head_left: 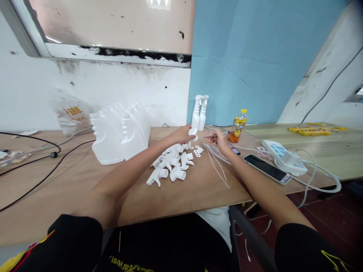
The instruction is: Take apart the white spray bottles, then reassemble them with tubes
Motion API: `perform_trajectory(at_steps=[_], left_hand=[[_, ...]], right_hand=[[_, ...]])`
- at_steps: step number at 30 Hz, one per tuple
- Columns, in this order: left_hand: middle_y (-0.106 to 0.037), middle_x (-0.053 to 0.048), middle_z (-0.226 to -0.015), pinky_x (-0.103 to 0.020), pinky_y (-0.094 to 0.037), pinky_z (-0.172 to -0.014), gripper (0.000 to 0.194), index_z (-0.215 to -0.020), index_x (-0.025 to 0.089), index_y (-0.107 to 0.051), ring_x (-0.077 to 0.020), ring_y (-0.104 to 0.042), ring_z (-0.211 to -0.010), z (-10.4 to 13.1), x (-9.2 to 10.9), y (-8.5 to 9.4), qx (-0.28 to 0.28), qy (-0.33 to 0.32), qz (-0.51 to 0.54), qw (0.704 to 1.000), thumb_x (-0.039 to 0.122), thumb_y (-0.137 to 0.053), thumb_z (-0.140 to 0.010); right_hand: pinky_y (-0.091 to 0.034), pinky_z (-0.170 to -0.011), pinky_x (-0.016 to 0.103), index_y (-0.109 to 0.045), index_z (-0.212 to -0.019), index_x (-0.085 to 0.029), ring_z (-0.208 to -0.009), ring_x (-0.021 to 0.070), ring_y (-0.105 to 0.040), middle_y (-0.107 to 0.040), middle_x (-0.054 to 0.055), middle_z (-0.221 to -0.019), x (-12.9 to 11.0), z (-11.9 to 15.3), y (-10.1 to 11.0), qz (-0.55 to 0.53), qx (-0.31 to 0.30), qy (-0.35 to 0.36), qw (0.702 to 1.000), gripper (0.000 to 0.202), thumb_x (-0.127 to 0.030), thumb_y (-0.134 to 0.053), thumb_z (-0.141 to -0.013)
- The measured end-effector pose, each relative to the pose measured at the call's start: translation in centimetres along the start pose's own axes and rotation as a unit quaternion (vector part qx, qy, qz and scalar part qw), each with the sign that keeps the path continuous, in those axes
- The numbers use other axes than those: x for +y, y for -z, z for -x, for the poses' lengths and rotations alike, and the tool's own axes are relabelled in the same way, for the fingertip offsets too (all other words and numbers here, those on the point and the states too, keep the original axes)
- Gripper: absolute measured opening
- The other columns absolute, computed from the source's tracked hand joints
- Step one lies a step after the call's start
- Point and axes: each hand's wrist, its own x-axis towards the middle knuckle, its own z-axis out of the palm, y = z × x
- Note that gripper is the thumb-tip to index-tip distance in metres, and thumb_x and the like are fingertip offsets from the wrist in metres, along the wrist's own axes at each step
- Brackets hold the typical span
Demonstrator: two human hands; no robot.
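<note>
My left hand (182, 134) is closed on a white spray trigger head (193, 132), its round collar facing right; the rest is hidden by the fingers. In my right hand (220, 141) is a slim metal tool (208, 136), tip pointing left toward the collar; its exact kind is too small to make out. Several loose trigger heads (171, 160) lie in a pile below my left hand. Small white ring washers (197, 151) are spread between the hands. Thin white tubes (217, 160) lie under my right hand.
White empty-necked bottles (121, 132) stand grouped at left beside a plastic bag (73, 115). Two bottles with sprayers (200, 113) stand at the back. To the right are a drink bottle (238, 126), a phone (266, 169), a power strip (283, 156) with cables, and yellow items (310, 130).
</note>
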Motion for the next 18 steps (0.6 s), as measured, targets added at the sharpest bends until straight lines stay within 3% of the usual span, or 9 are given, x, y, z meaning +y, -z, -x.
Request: perform_trajectory(at_steps=[4,8,12,18], left_hand=[[-0.064,-0.006,-0.079,-0.025,-0.043,-0.059,0.03,-0.098,0.019,-0.061,-0.023,-0.065,-0.073,1.3,-1.8,1.8,0.035,-0.036,-0.109,0.993,0.038,-0.074,-0.078],[-0.061,-0.006,-0.071,-0.025,-0.043,-0.05,0.024,-0.076,0.018,-0.062,-0.0221,-0.063,-0.061,3.0,-3.5,4.5,-0.052,0.034,-0.123,0.99,0.036,-0.078,-0.072],[-0.063,-0.008,-0.081,-0.022,-0.044,-0.046,0.027,-0.08,0.018,-0.069,-0.0197,-0.063,-0.062,3.5,-4.4,5.8,-0.146,0.058,-0.07,0.985,0.033,-0.083,-0.064],[-0.065,-0.008,-0.089,-0.019,-0.044,-0.045,0.045,-0.092,0.019,-0.074,-0.0192,-0.062,-0.067,3.1,-5.1,6.1,-0.139,0.08,-0.008,0.987,0.034,-0.089,-0.053]], right_hand=[[-0.039,-0.04,0.029,-0.069,-0.065,-0.017,-0.041,0.0151,-0.05,-0.065,0.008,-0.054,0.2,-0.1,-0.1,0.008,-0.002,-0.006,1.0,0.037,-0.045,-0.051,-0.079],[-0.038,-0.039,0.029,-0.068,-0.065,-0.018,-0.039,0.0149,-0.048,-0.063,0.007,-0.052,0.6,0.0,-0.5,0.009,-0.008,-0.011,1.0,0.031,-0.043,-0.053,-0.076],[-0.038,-0.04,0.028,-0.065,-0.065,-0.018,-0.04,0.0146,-0.049,-0.062,0.005,-0.051,0.9,0.1,-0.6,0.012,-0.015,-0.014,1.0,0.032,-0.047,-0.057,-0.076],[-0.042,-0.046,0.03,-0.066,-0.066,-0.016,-0.044,0.0155,-0.052,-0.064,0.007,-0.057,1.0,0.0,-0.1,0.01,-0.019,-0.011,1.0,0.037,-0.051,-0.058,-0.077]])
